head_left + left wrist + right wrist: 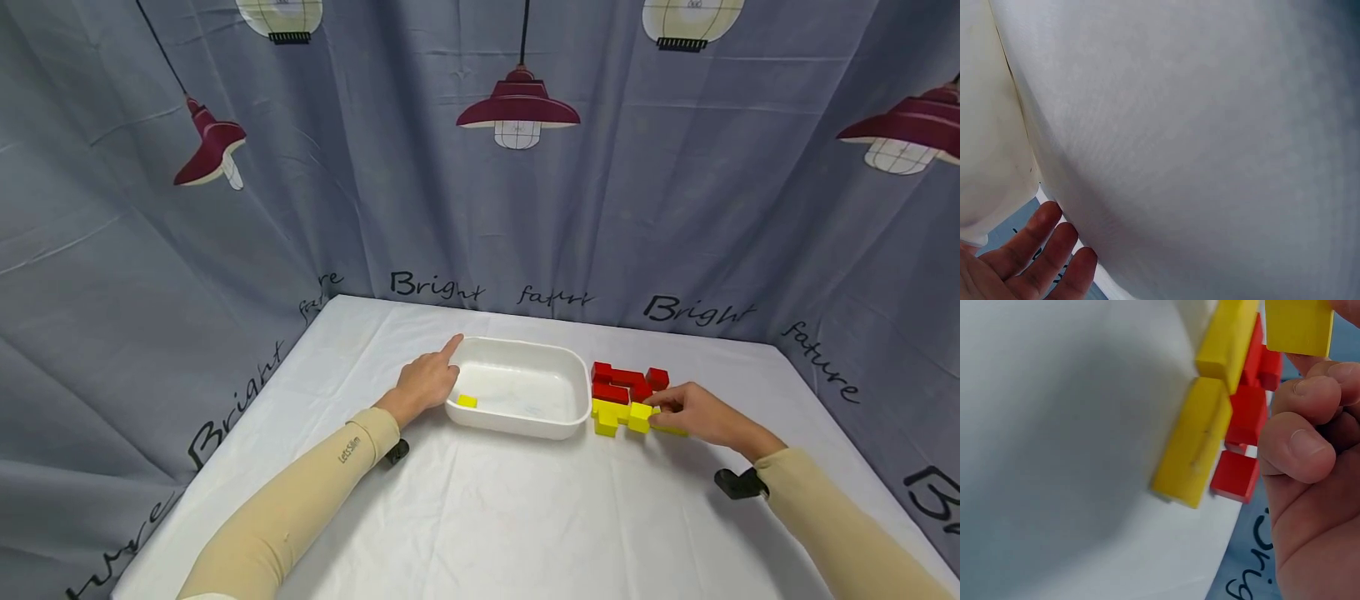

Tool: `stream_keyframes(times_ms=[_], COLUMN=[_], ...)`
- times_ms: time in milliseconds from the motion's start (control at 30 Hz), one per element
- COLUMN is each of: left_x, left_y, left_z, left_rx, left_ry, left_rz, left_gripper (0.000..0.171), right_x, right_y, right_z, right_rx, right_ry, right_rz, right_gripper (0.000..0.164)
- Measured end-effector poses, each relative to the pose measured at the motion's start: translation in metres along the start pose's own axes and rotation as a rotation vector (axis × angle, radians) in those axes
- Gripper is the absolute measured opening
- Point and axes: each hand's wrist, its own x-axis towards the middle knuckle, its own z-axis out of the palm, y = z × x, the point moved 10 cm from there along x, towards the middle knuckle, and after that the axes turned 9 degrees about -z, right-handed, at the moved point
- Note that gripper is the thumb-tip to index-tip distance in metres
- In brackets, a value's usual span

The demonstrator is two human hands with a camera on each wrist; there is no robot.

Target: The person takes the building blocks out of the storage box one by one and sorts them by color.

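Note:
My right hand [699,412] pinches a yellow block [1299,326] between thumb and fingertips, raised over the other blocks in the right wrist view. Its other fingers are curled inward. Below lie yellow blocks [1192,444] and red blocks [1235,475], grouped just right of a white rectangular tub [525,429]. Inside the tub, a single small yellow block [467,401] sits at the near left corner. My left hand [427,381] is at the tub's left side, index finger stretched along the rim. In the left wrist view its other fingers [1054,250] look relaxed and nearly straight.
A white cloth [480,517] covers the table. Grey curtains [420,208] printed with lamps and lettering hang around the back and sides. Red blocks [622,379] stand behind the yellow ones, close to the tub's right wall.

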Motion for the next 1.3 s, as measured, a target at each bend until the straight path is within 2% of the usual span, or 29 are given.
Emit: stream_keyframes(times_ms=[167,333,567,1300], left_x=[0.001,0.001,0.001,0.0], left_y=[0.0,0.001,0.0,0.0], left_z=[0.0,0.001,0.002,0.001], left_rx=[-0.006,-0.004,-0.006,-0.004], left_ry=[-0.005,-0.004,-0.01,-0.005], left_rz=[-0.003,-0.005,-0.012,-0.008], left_gripper=[0.061,0.061,0.06,0.06], right_x=[-0.003,-0.005,-0.007,-0.009], right_y=[0.008,0.012,0.018,0.02], right_z=[0.008,0.013,0.018,0.012], right_rx=[0.021,-0.002,-0.051,-0.075], right_ry=[-0.002,0.001,-0.004,0.082], right_rz=[0.014,0.013,0.001,0.026], right_gripper=[0.044,0.047,0.042,0.033])
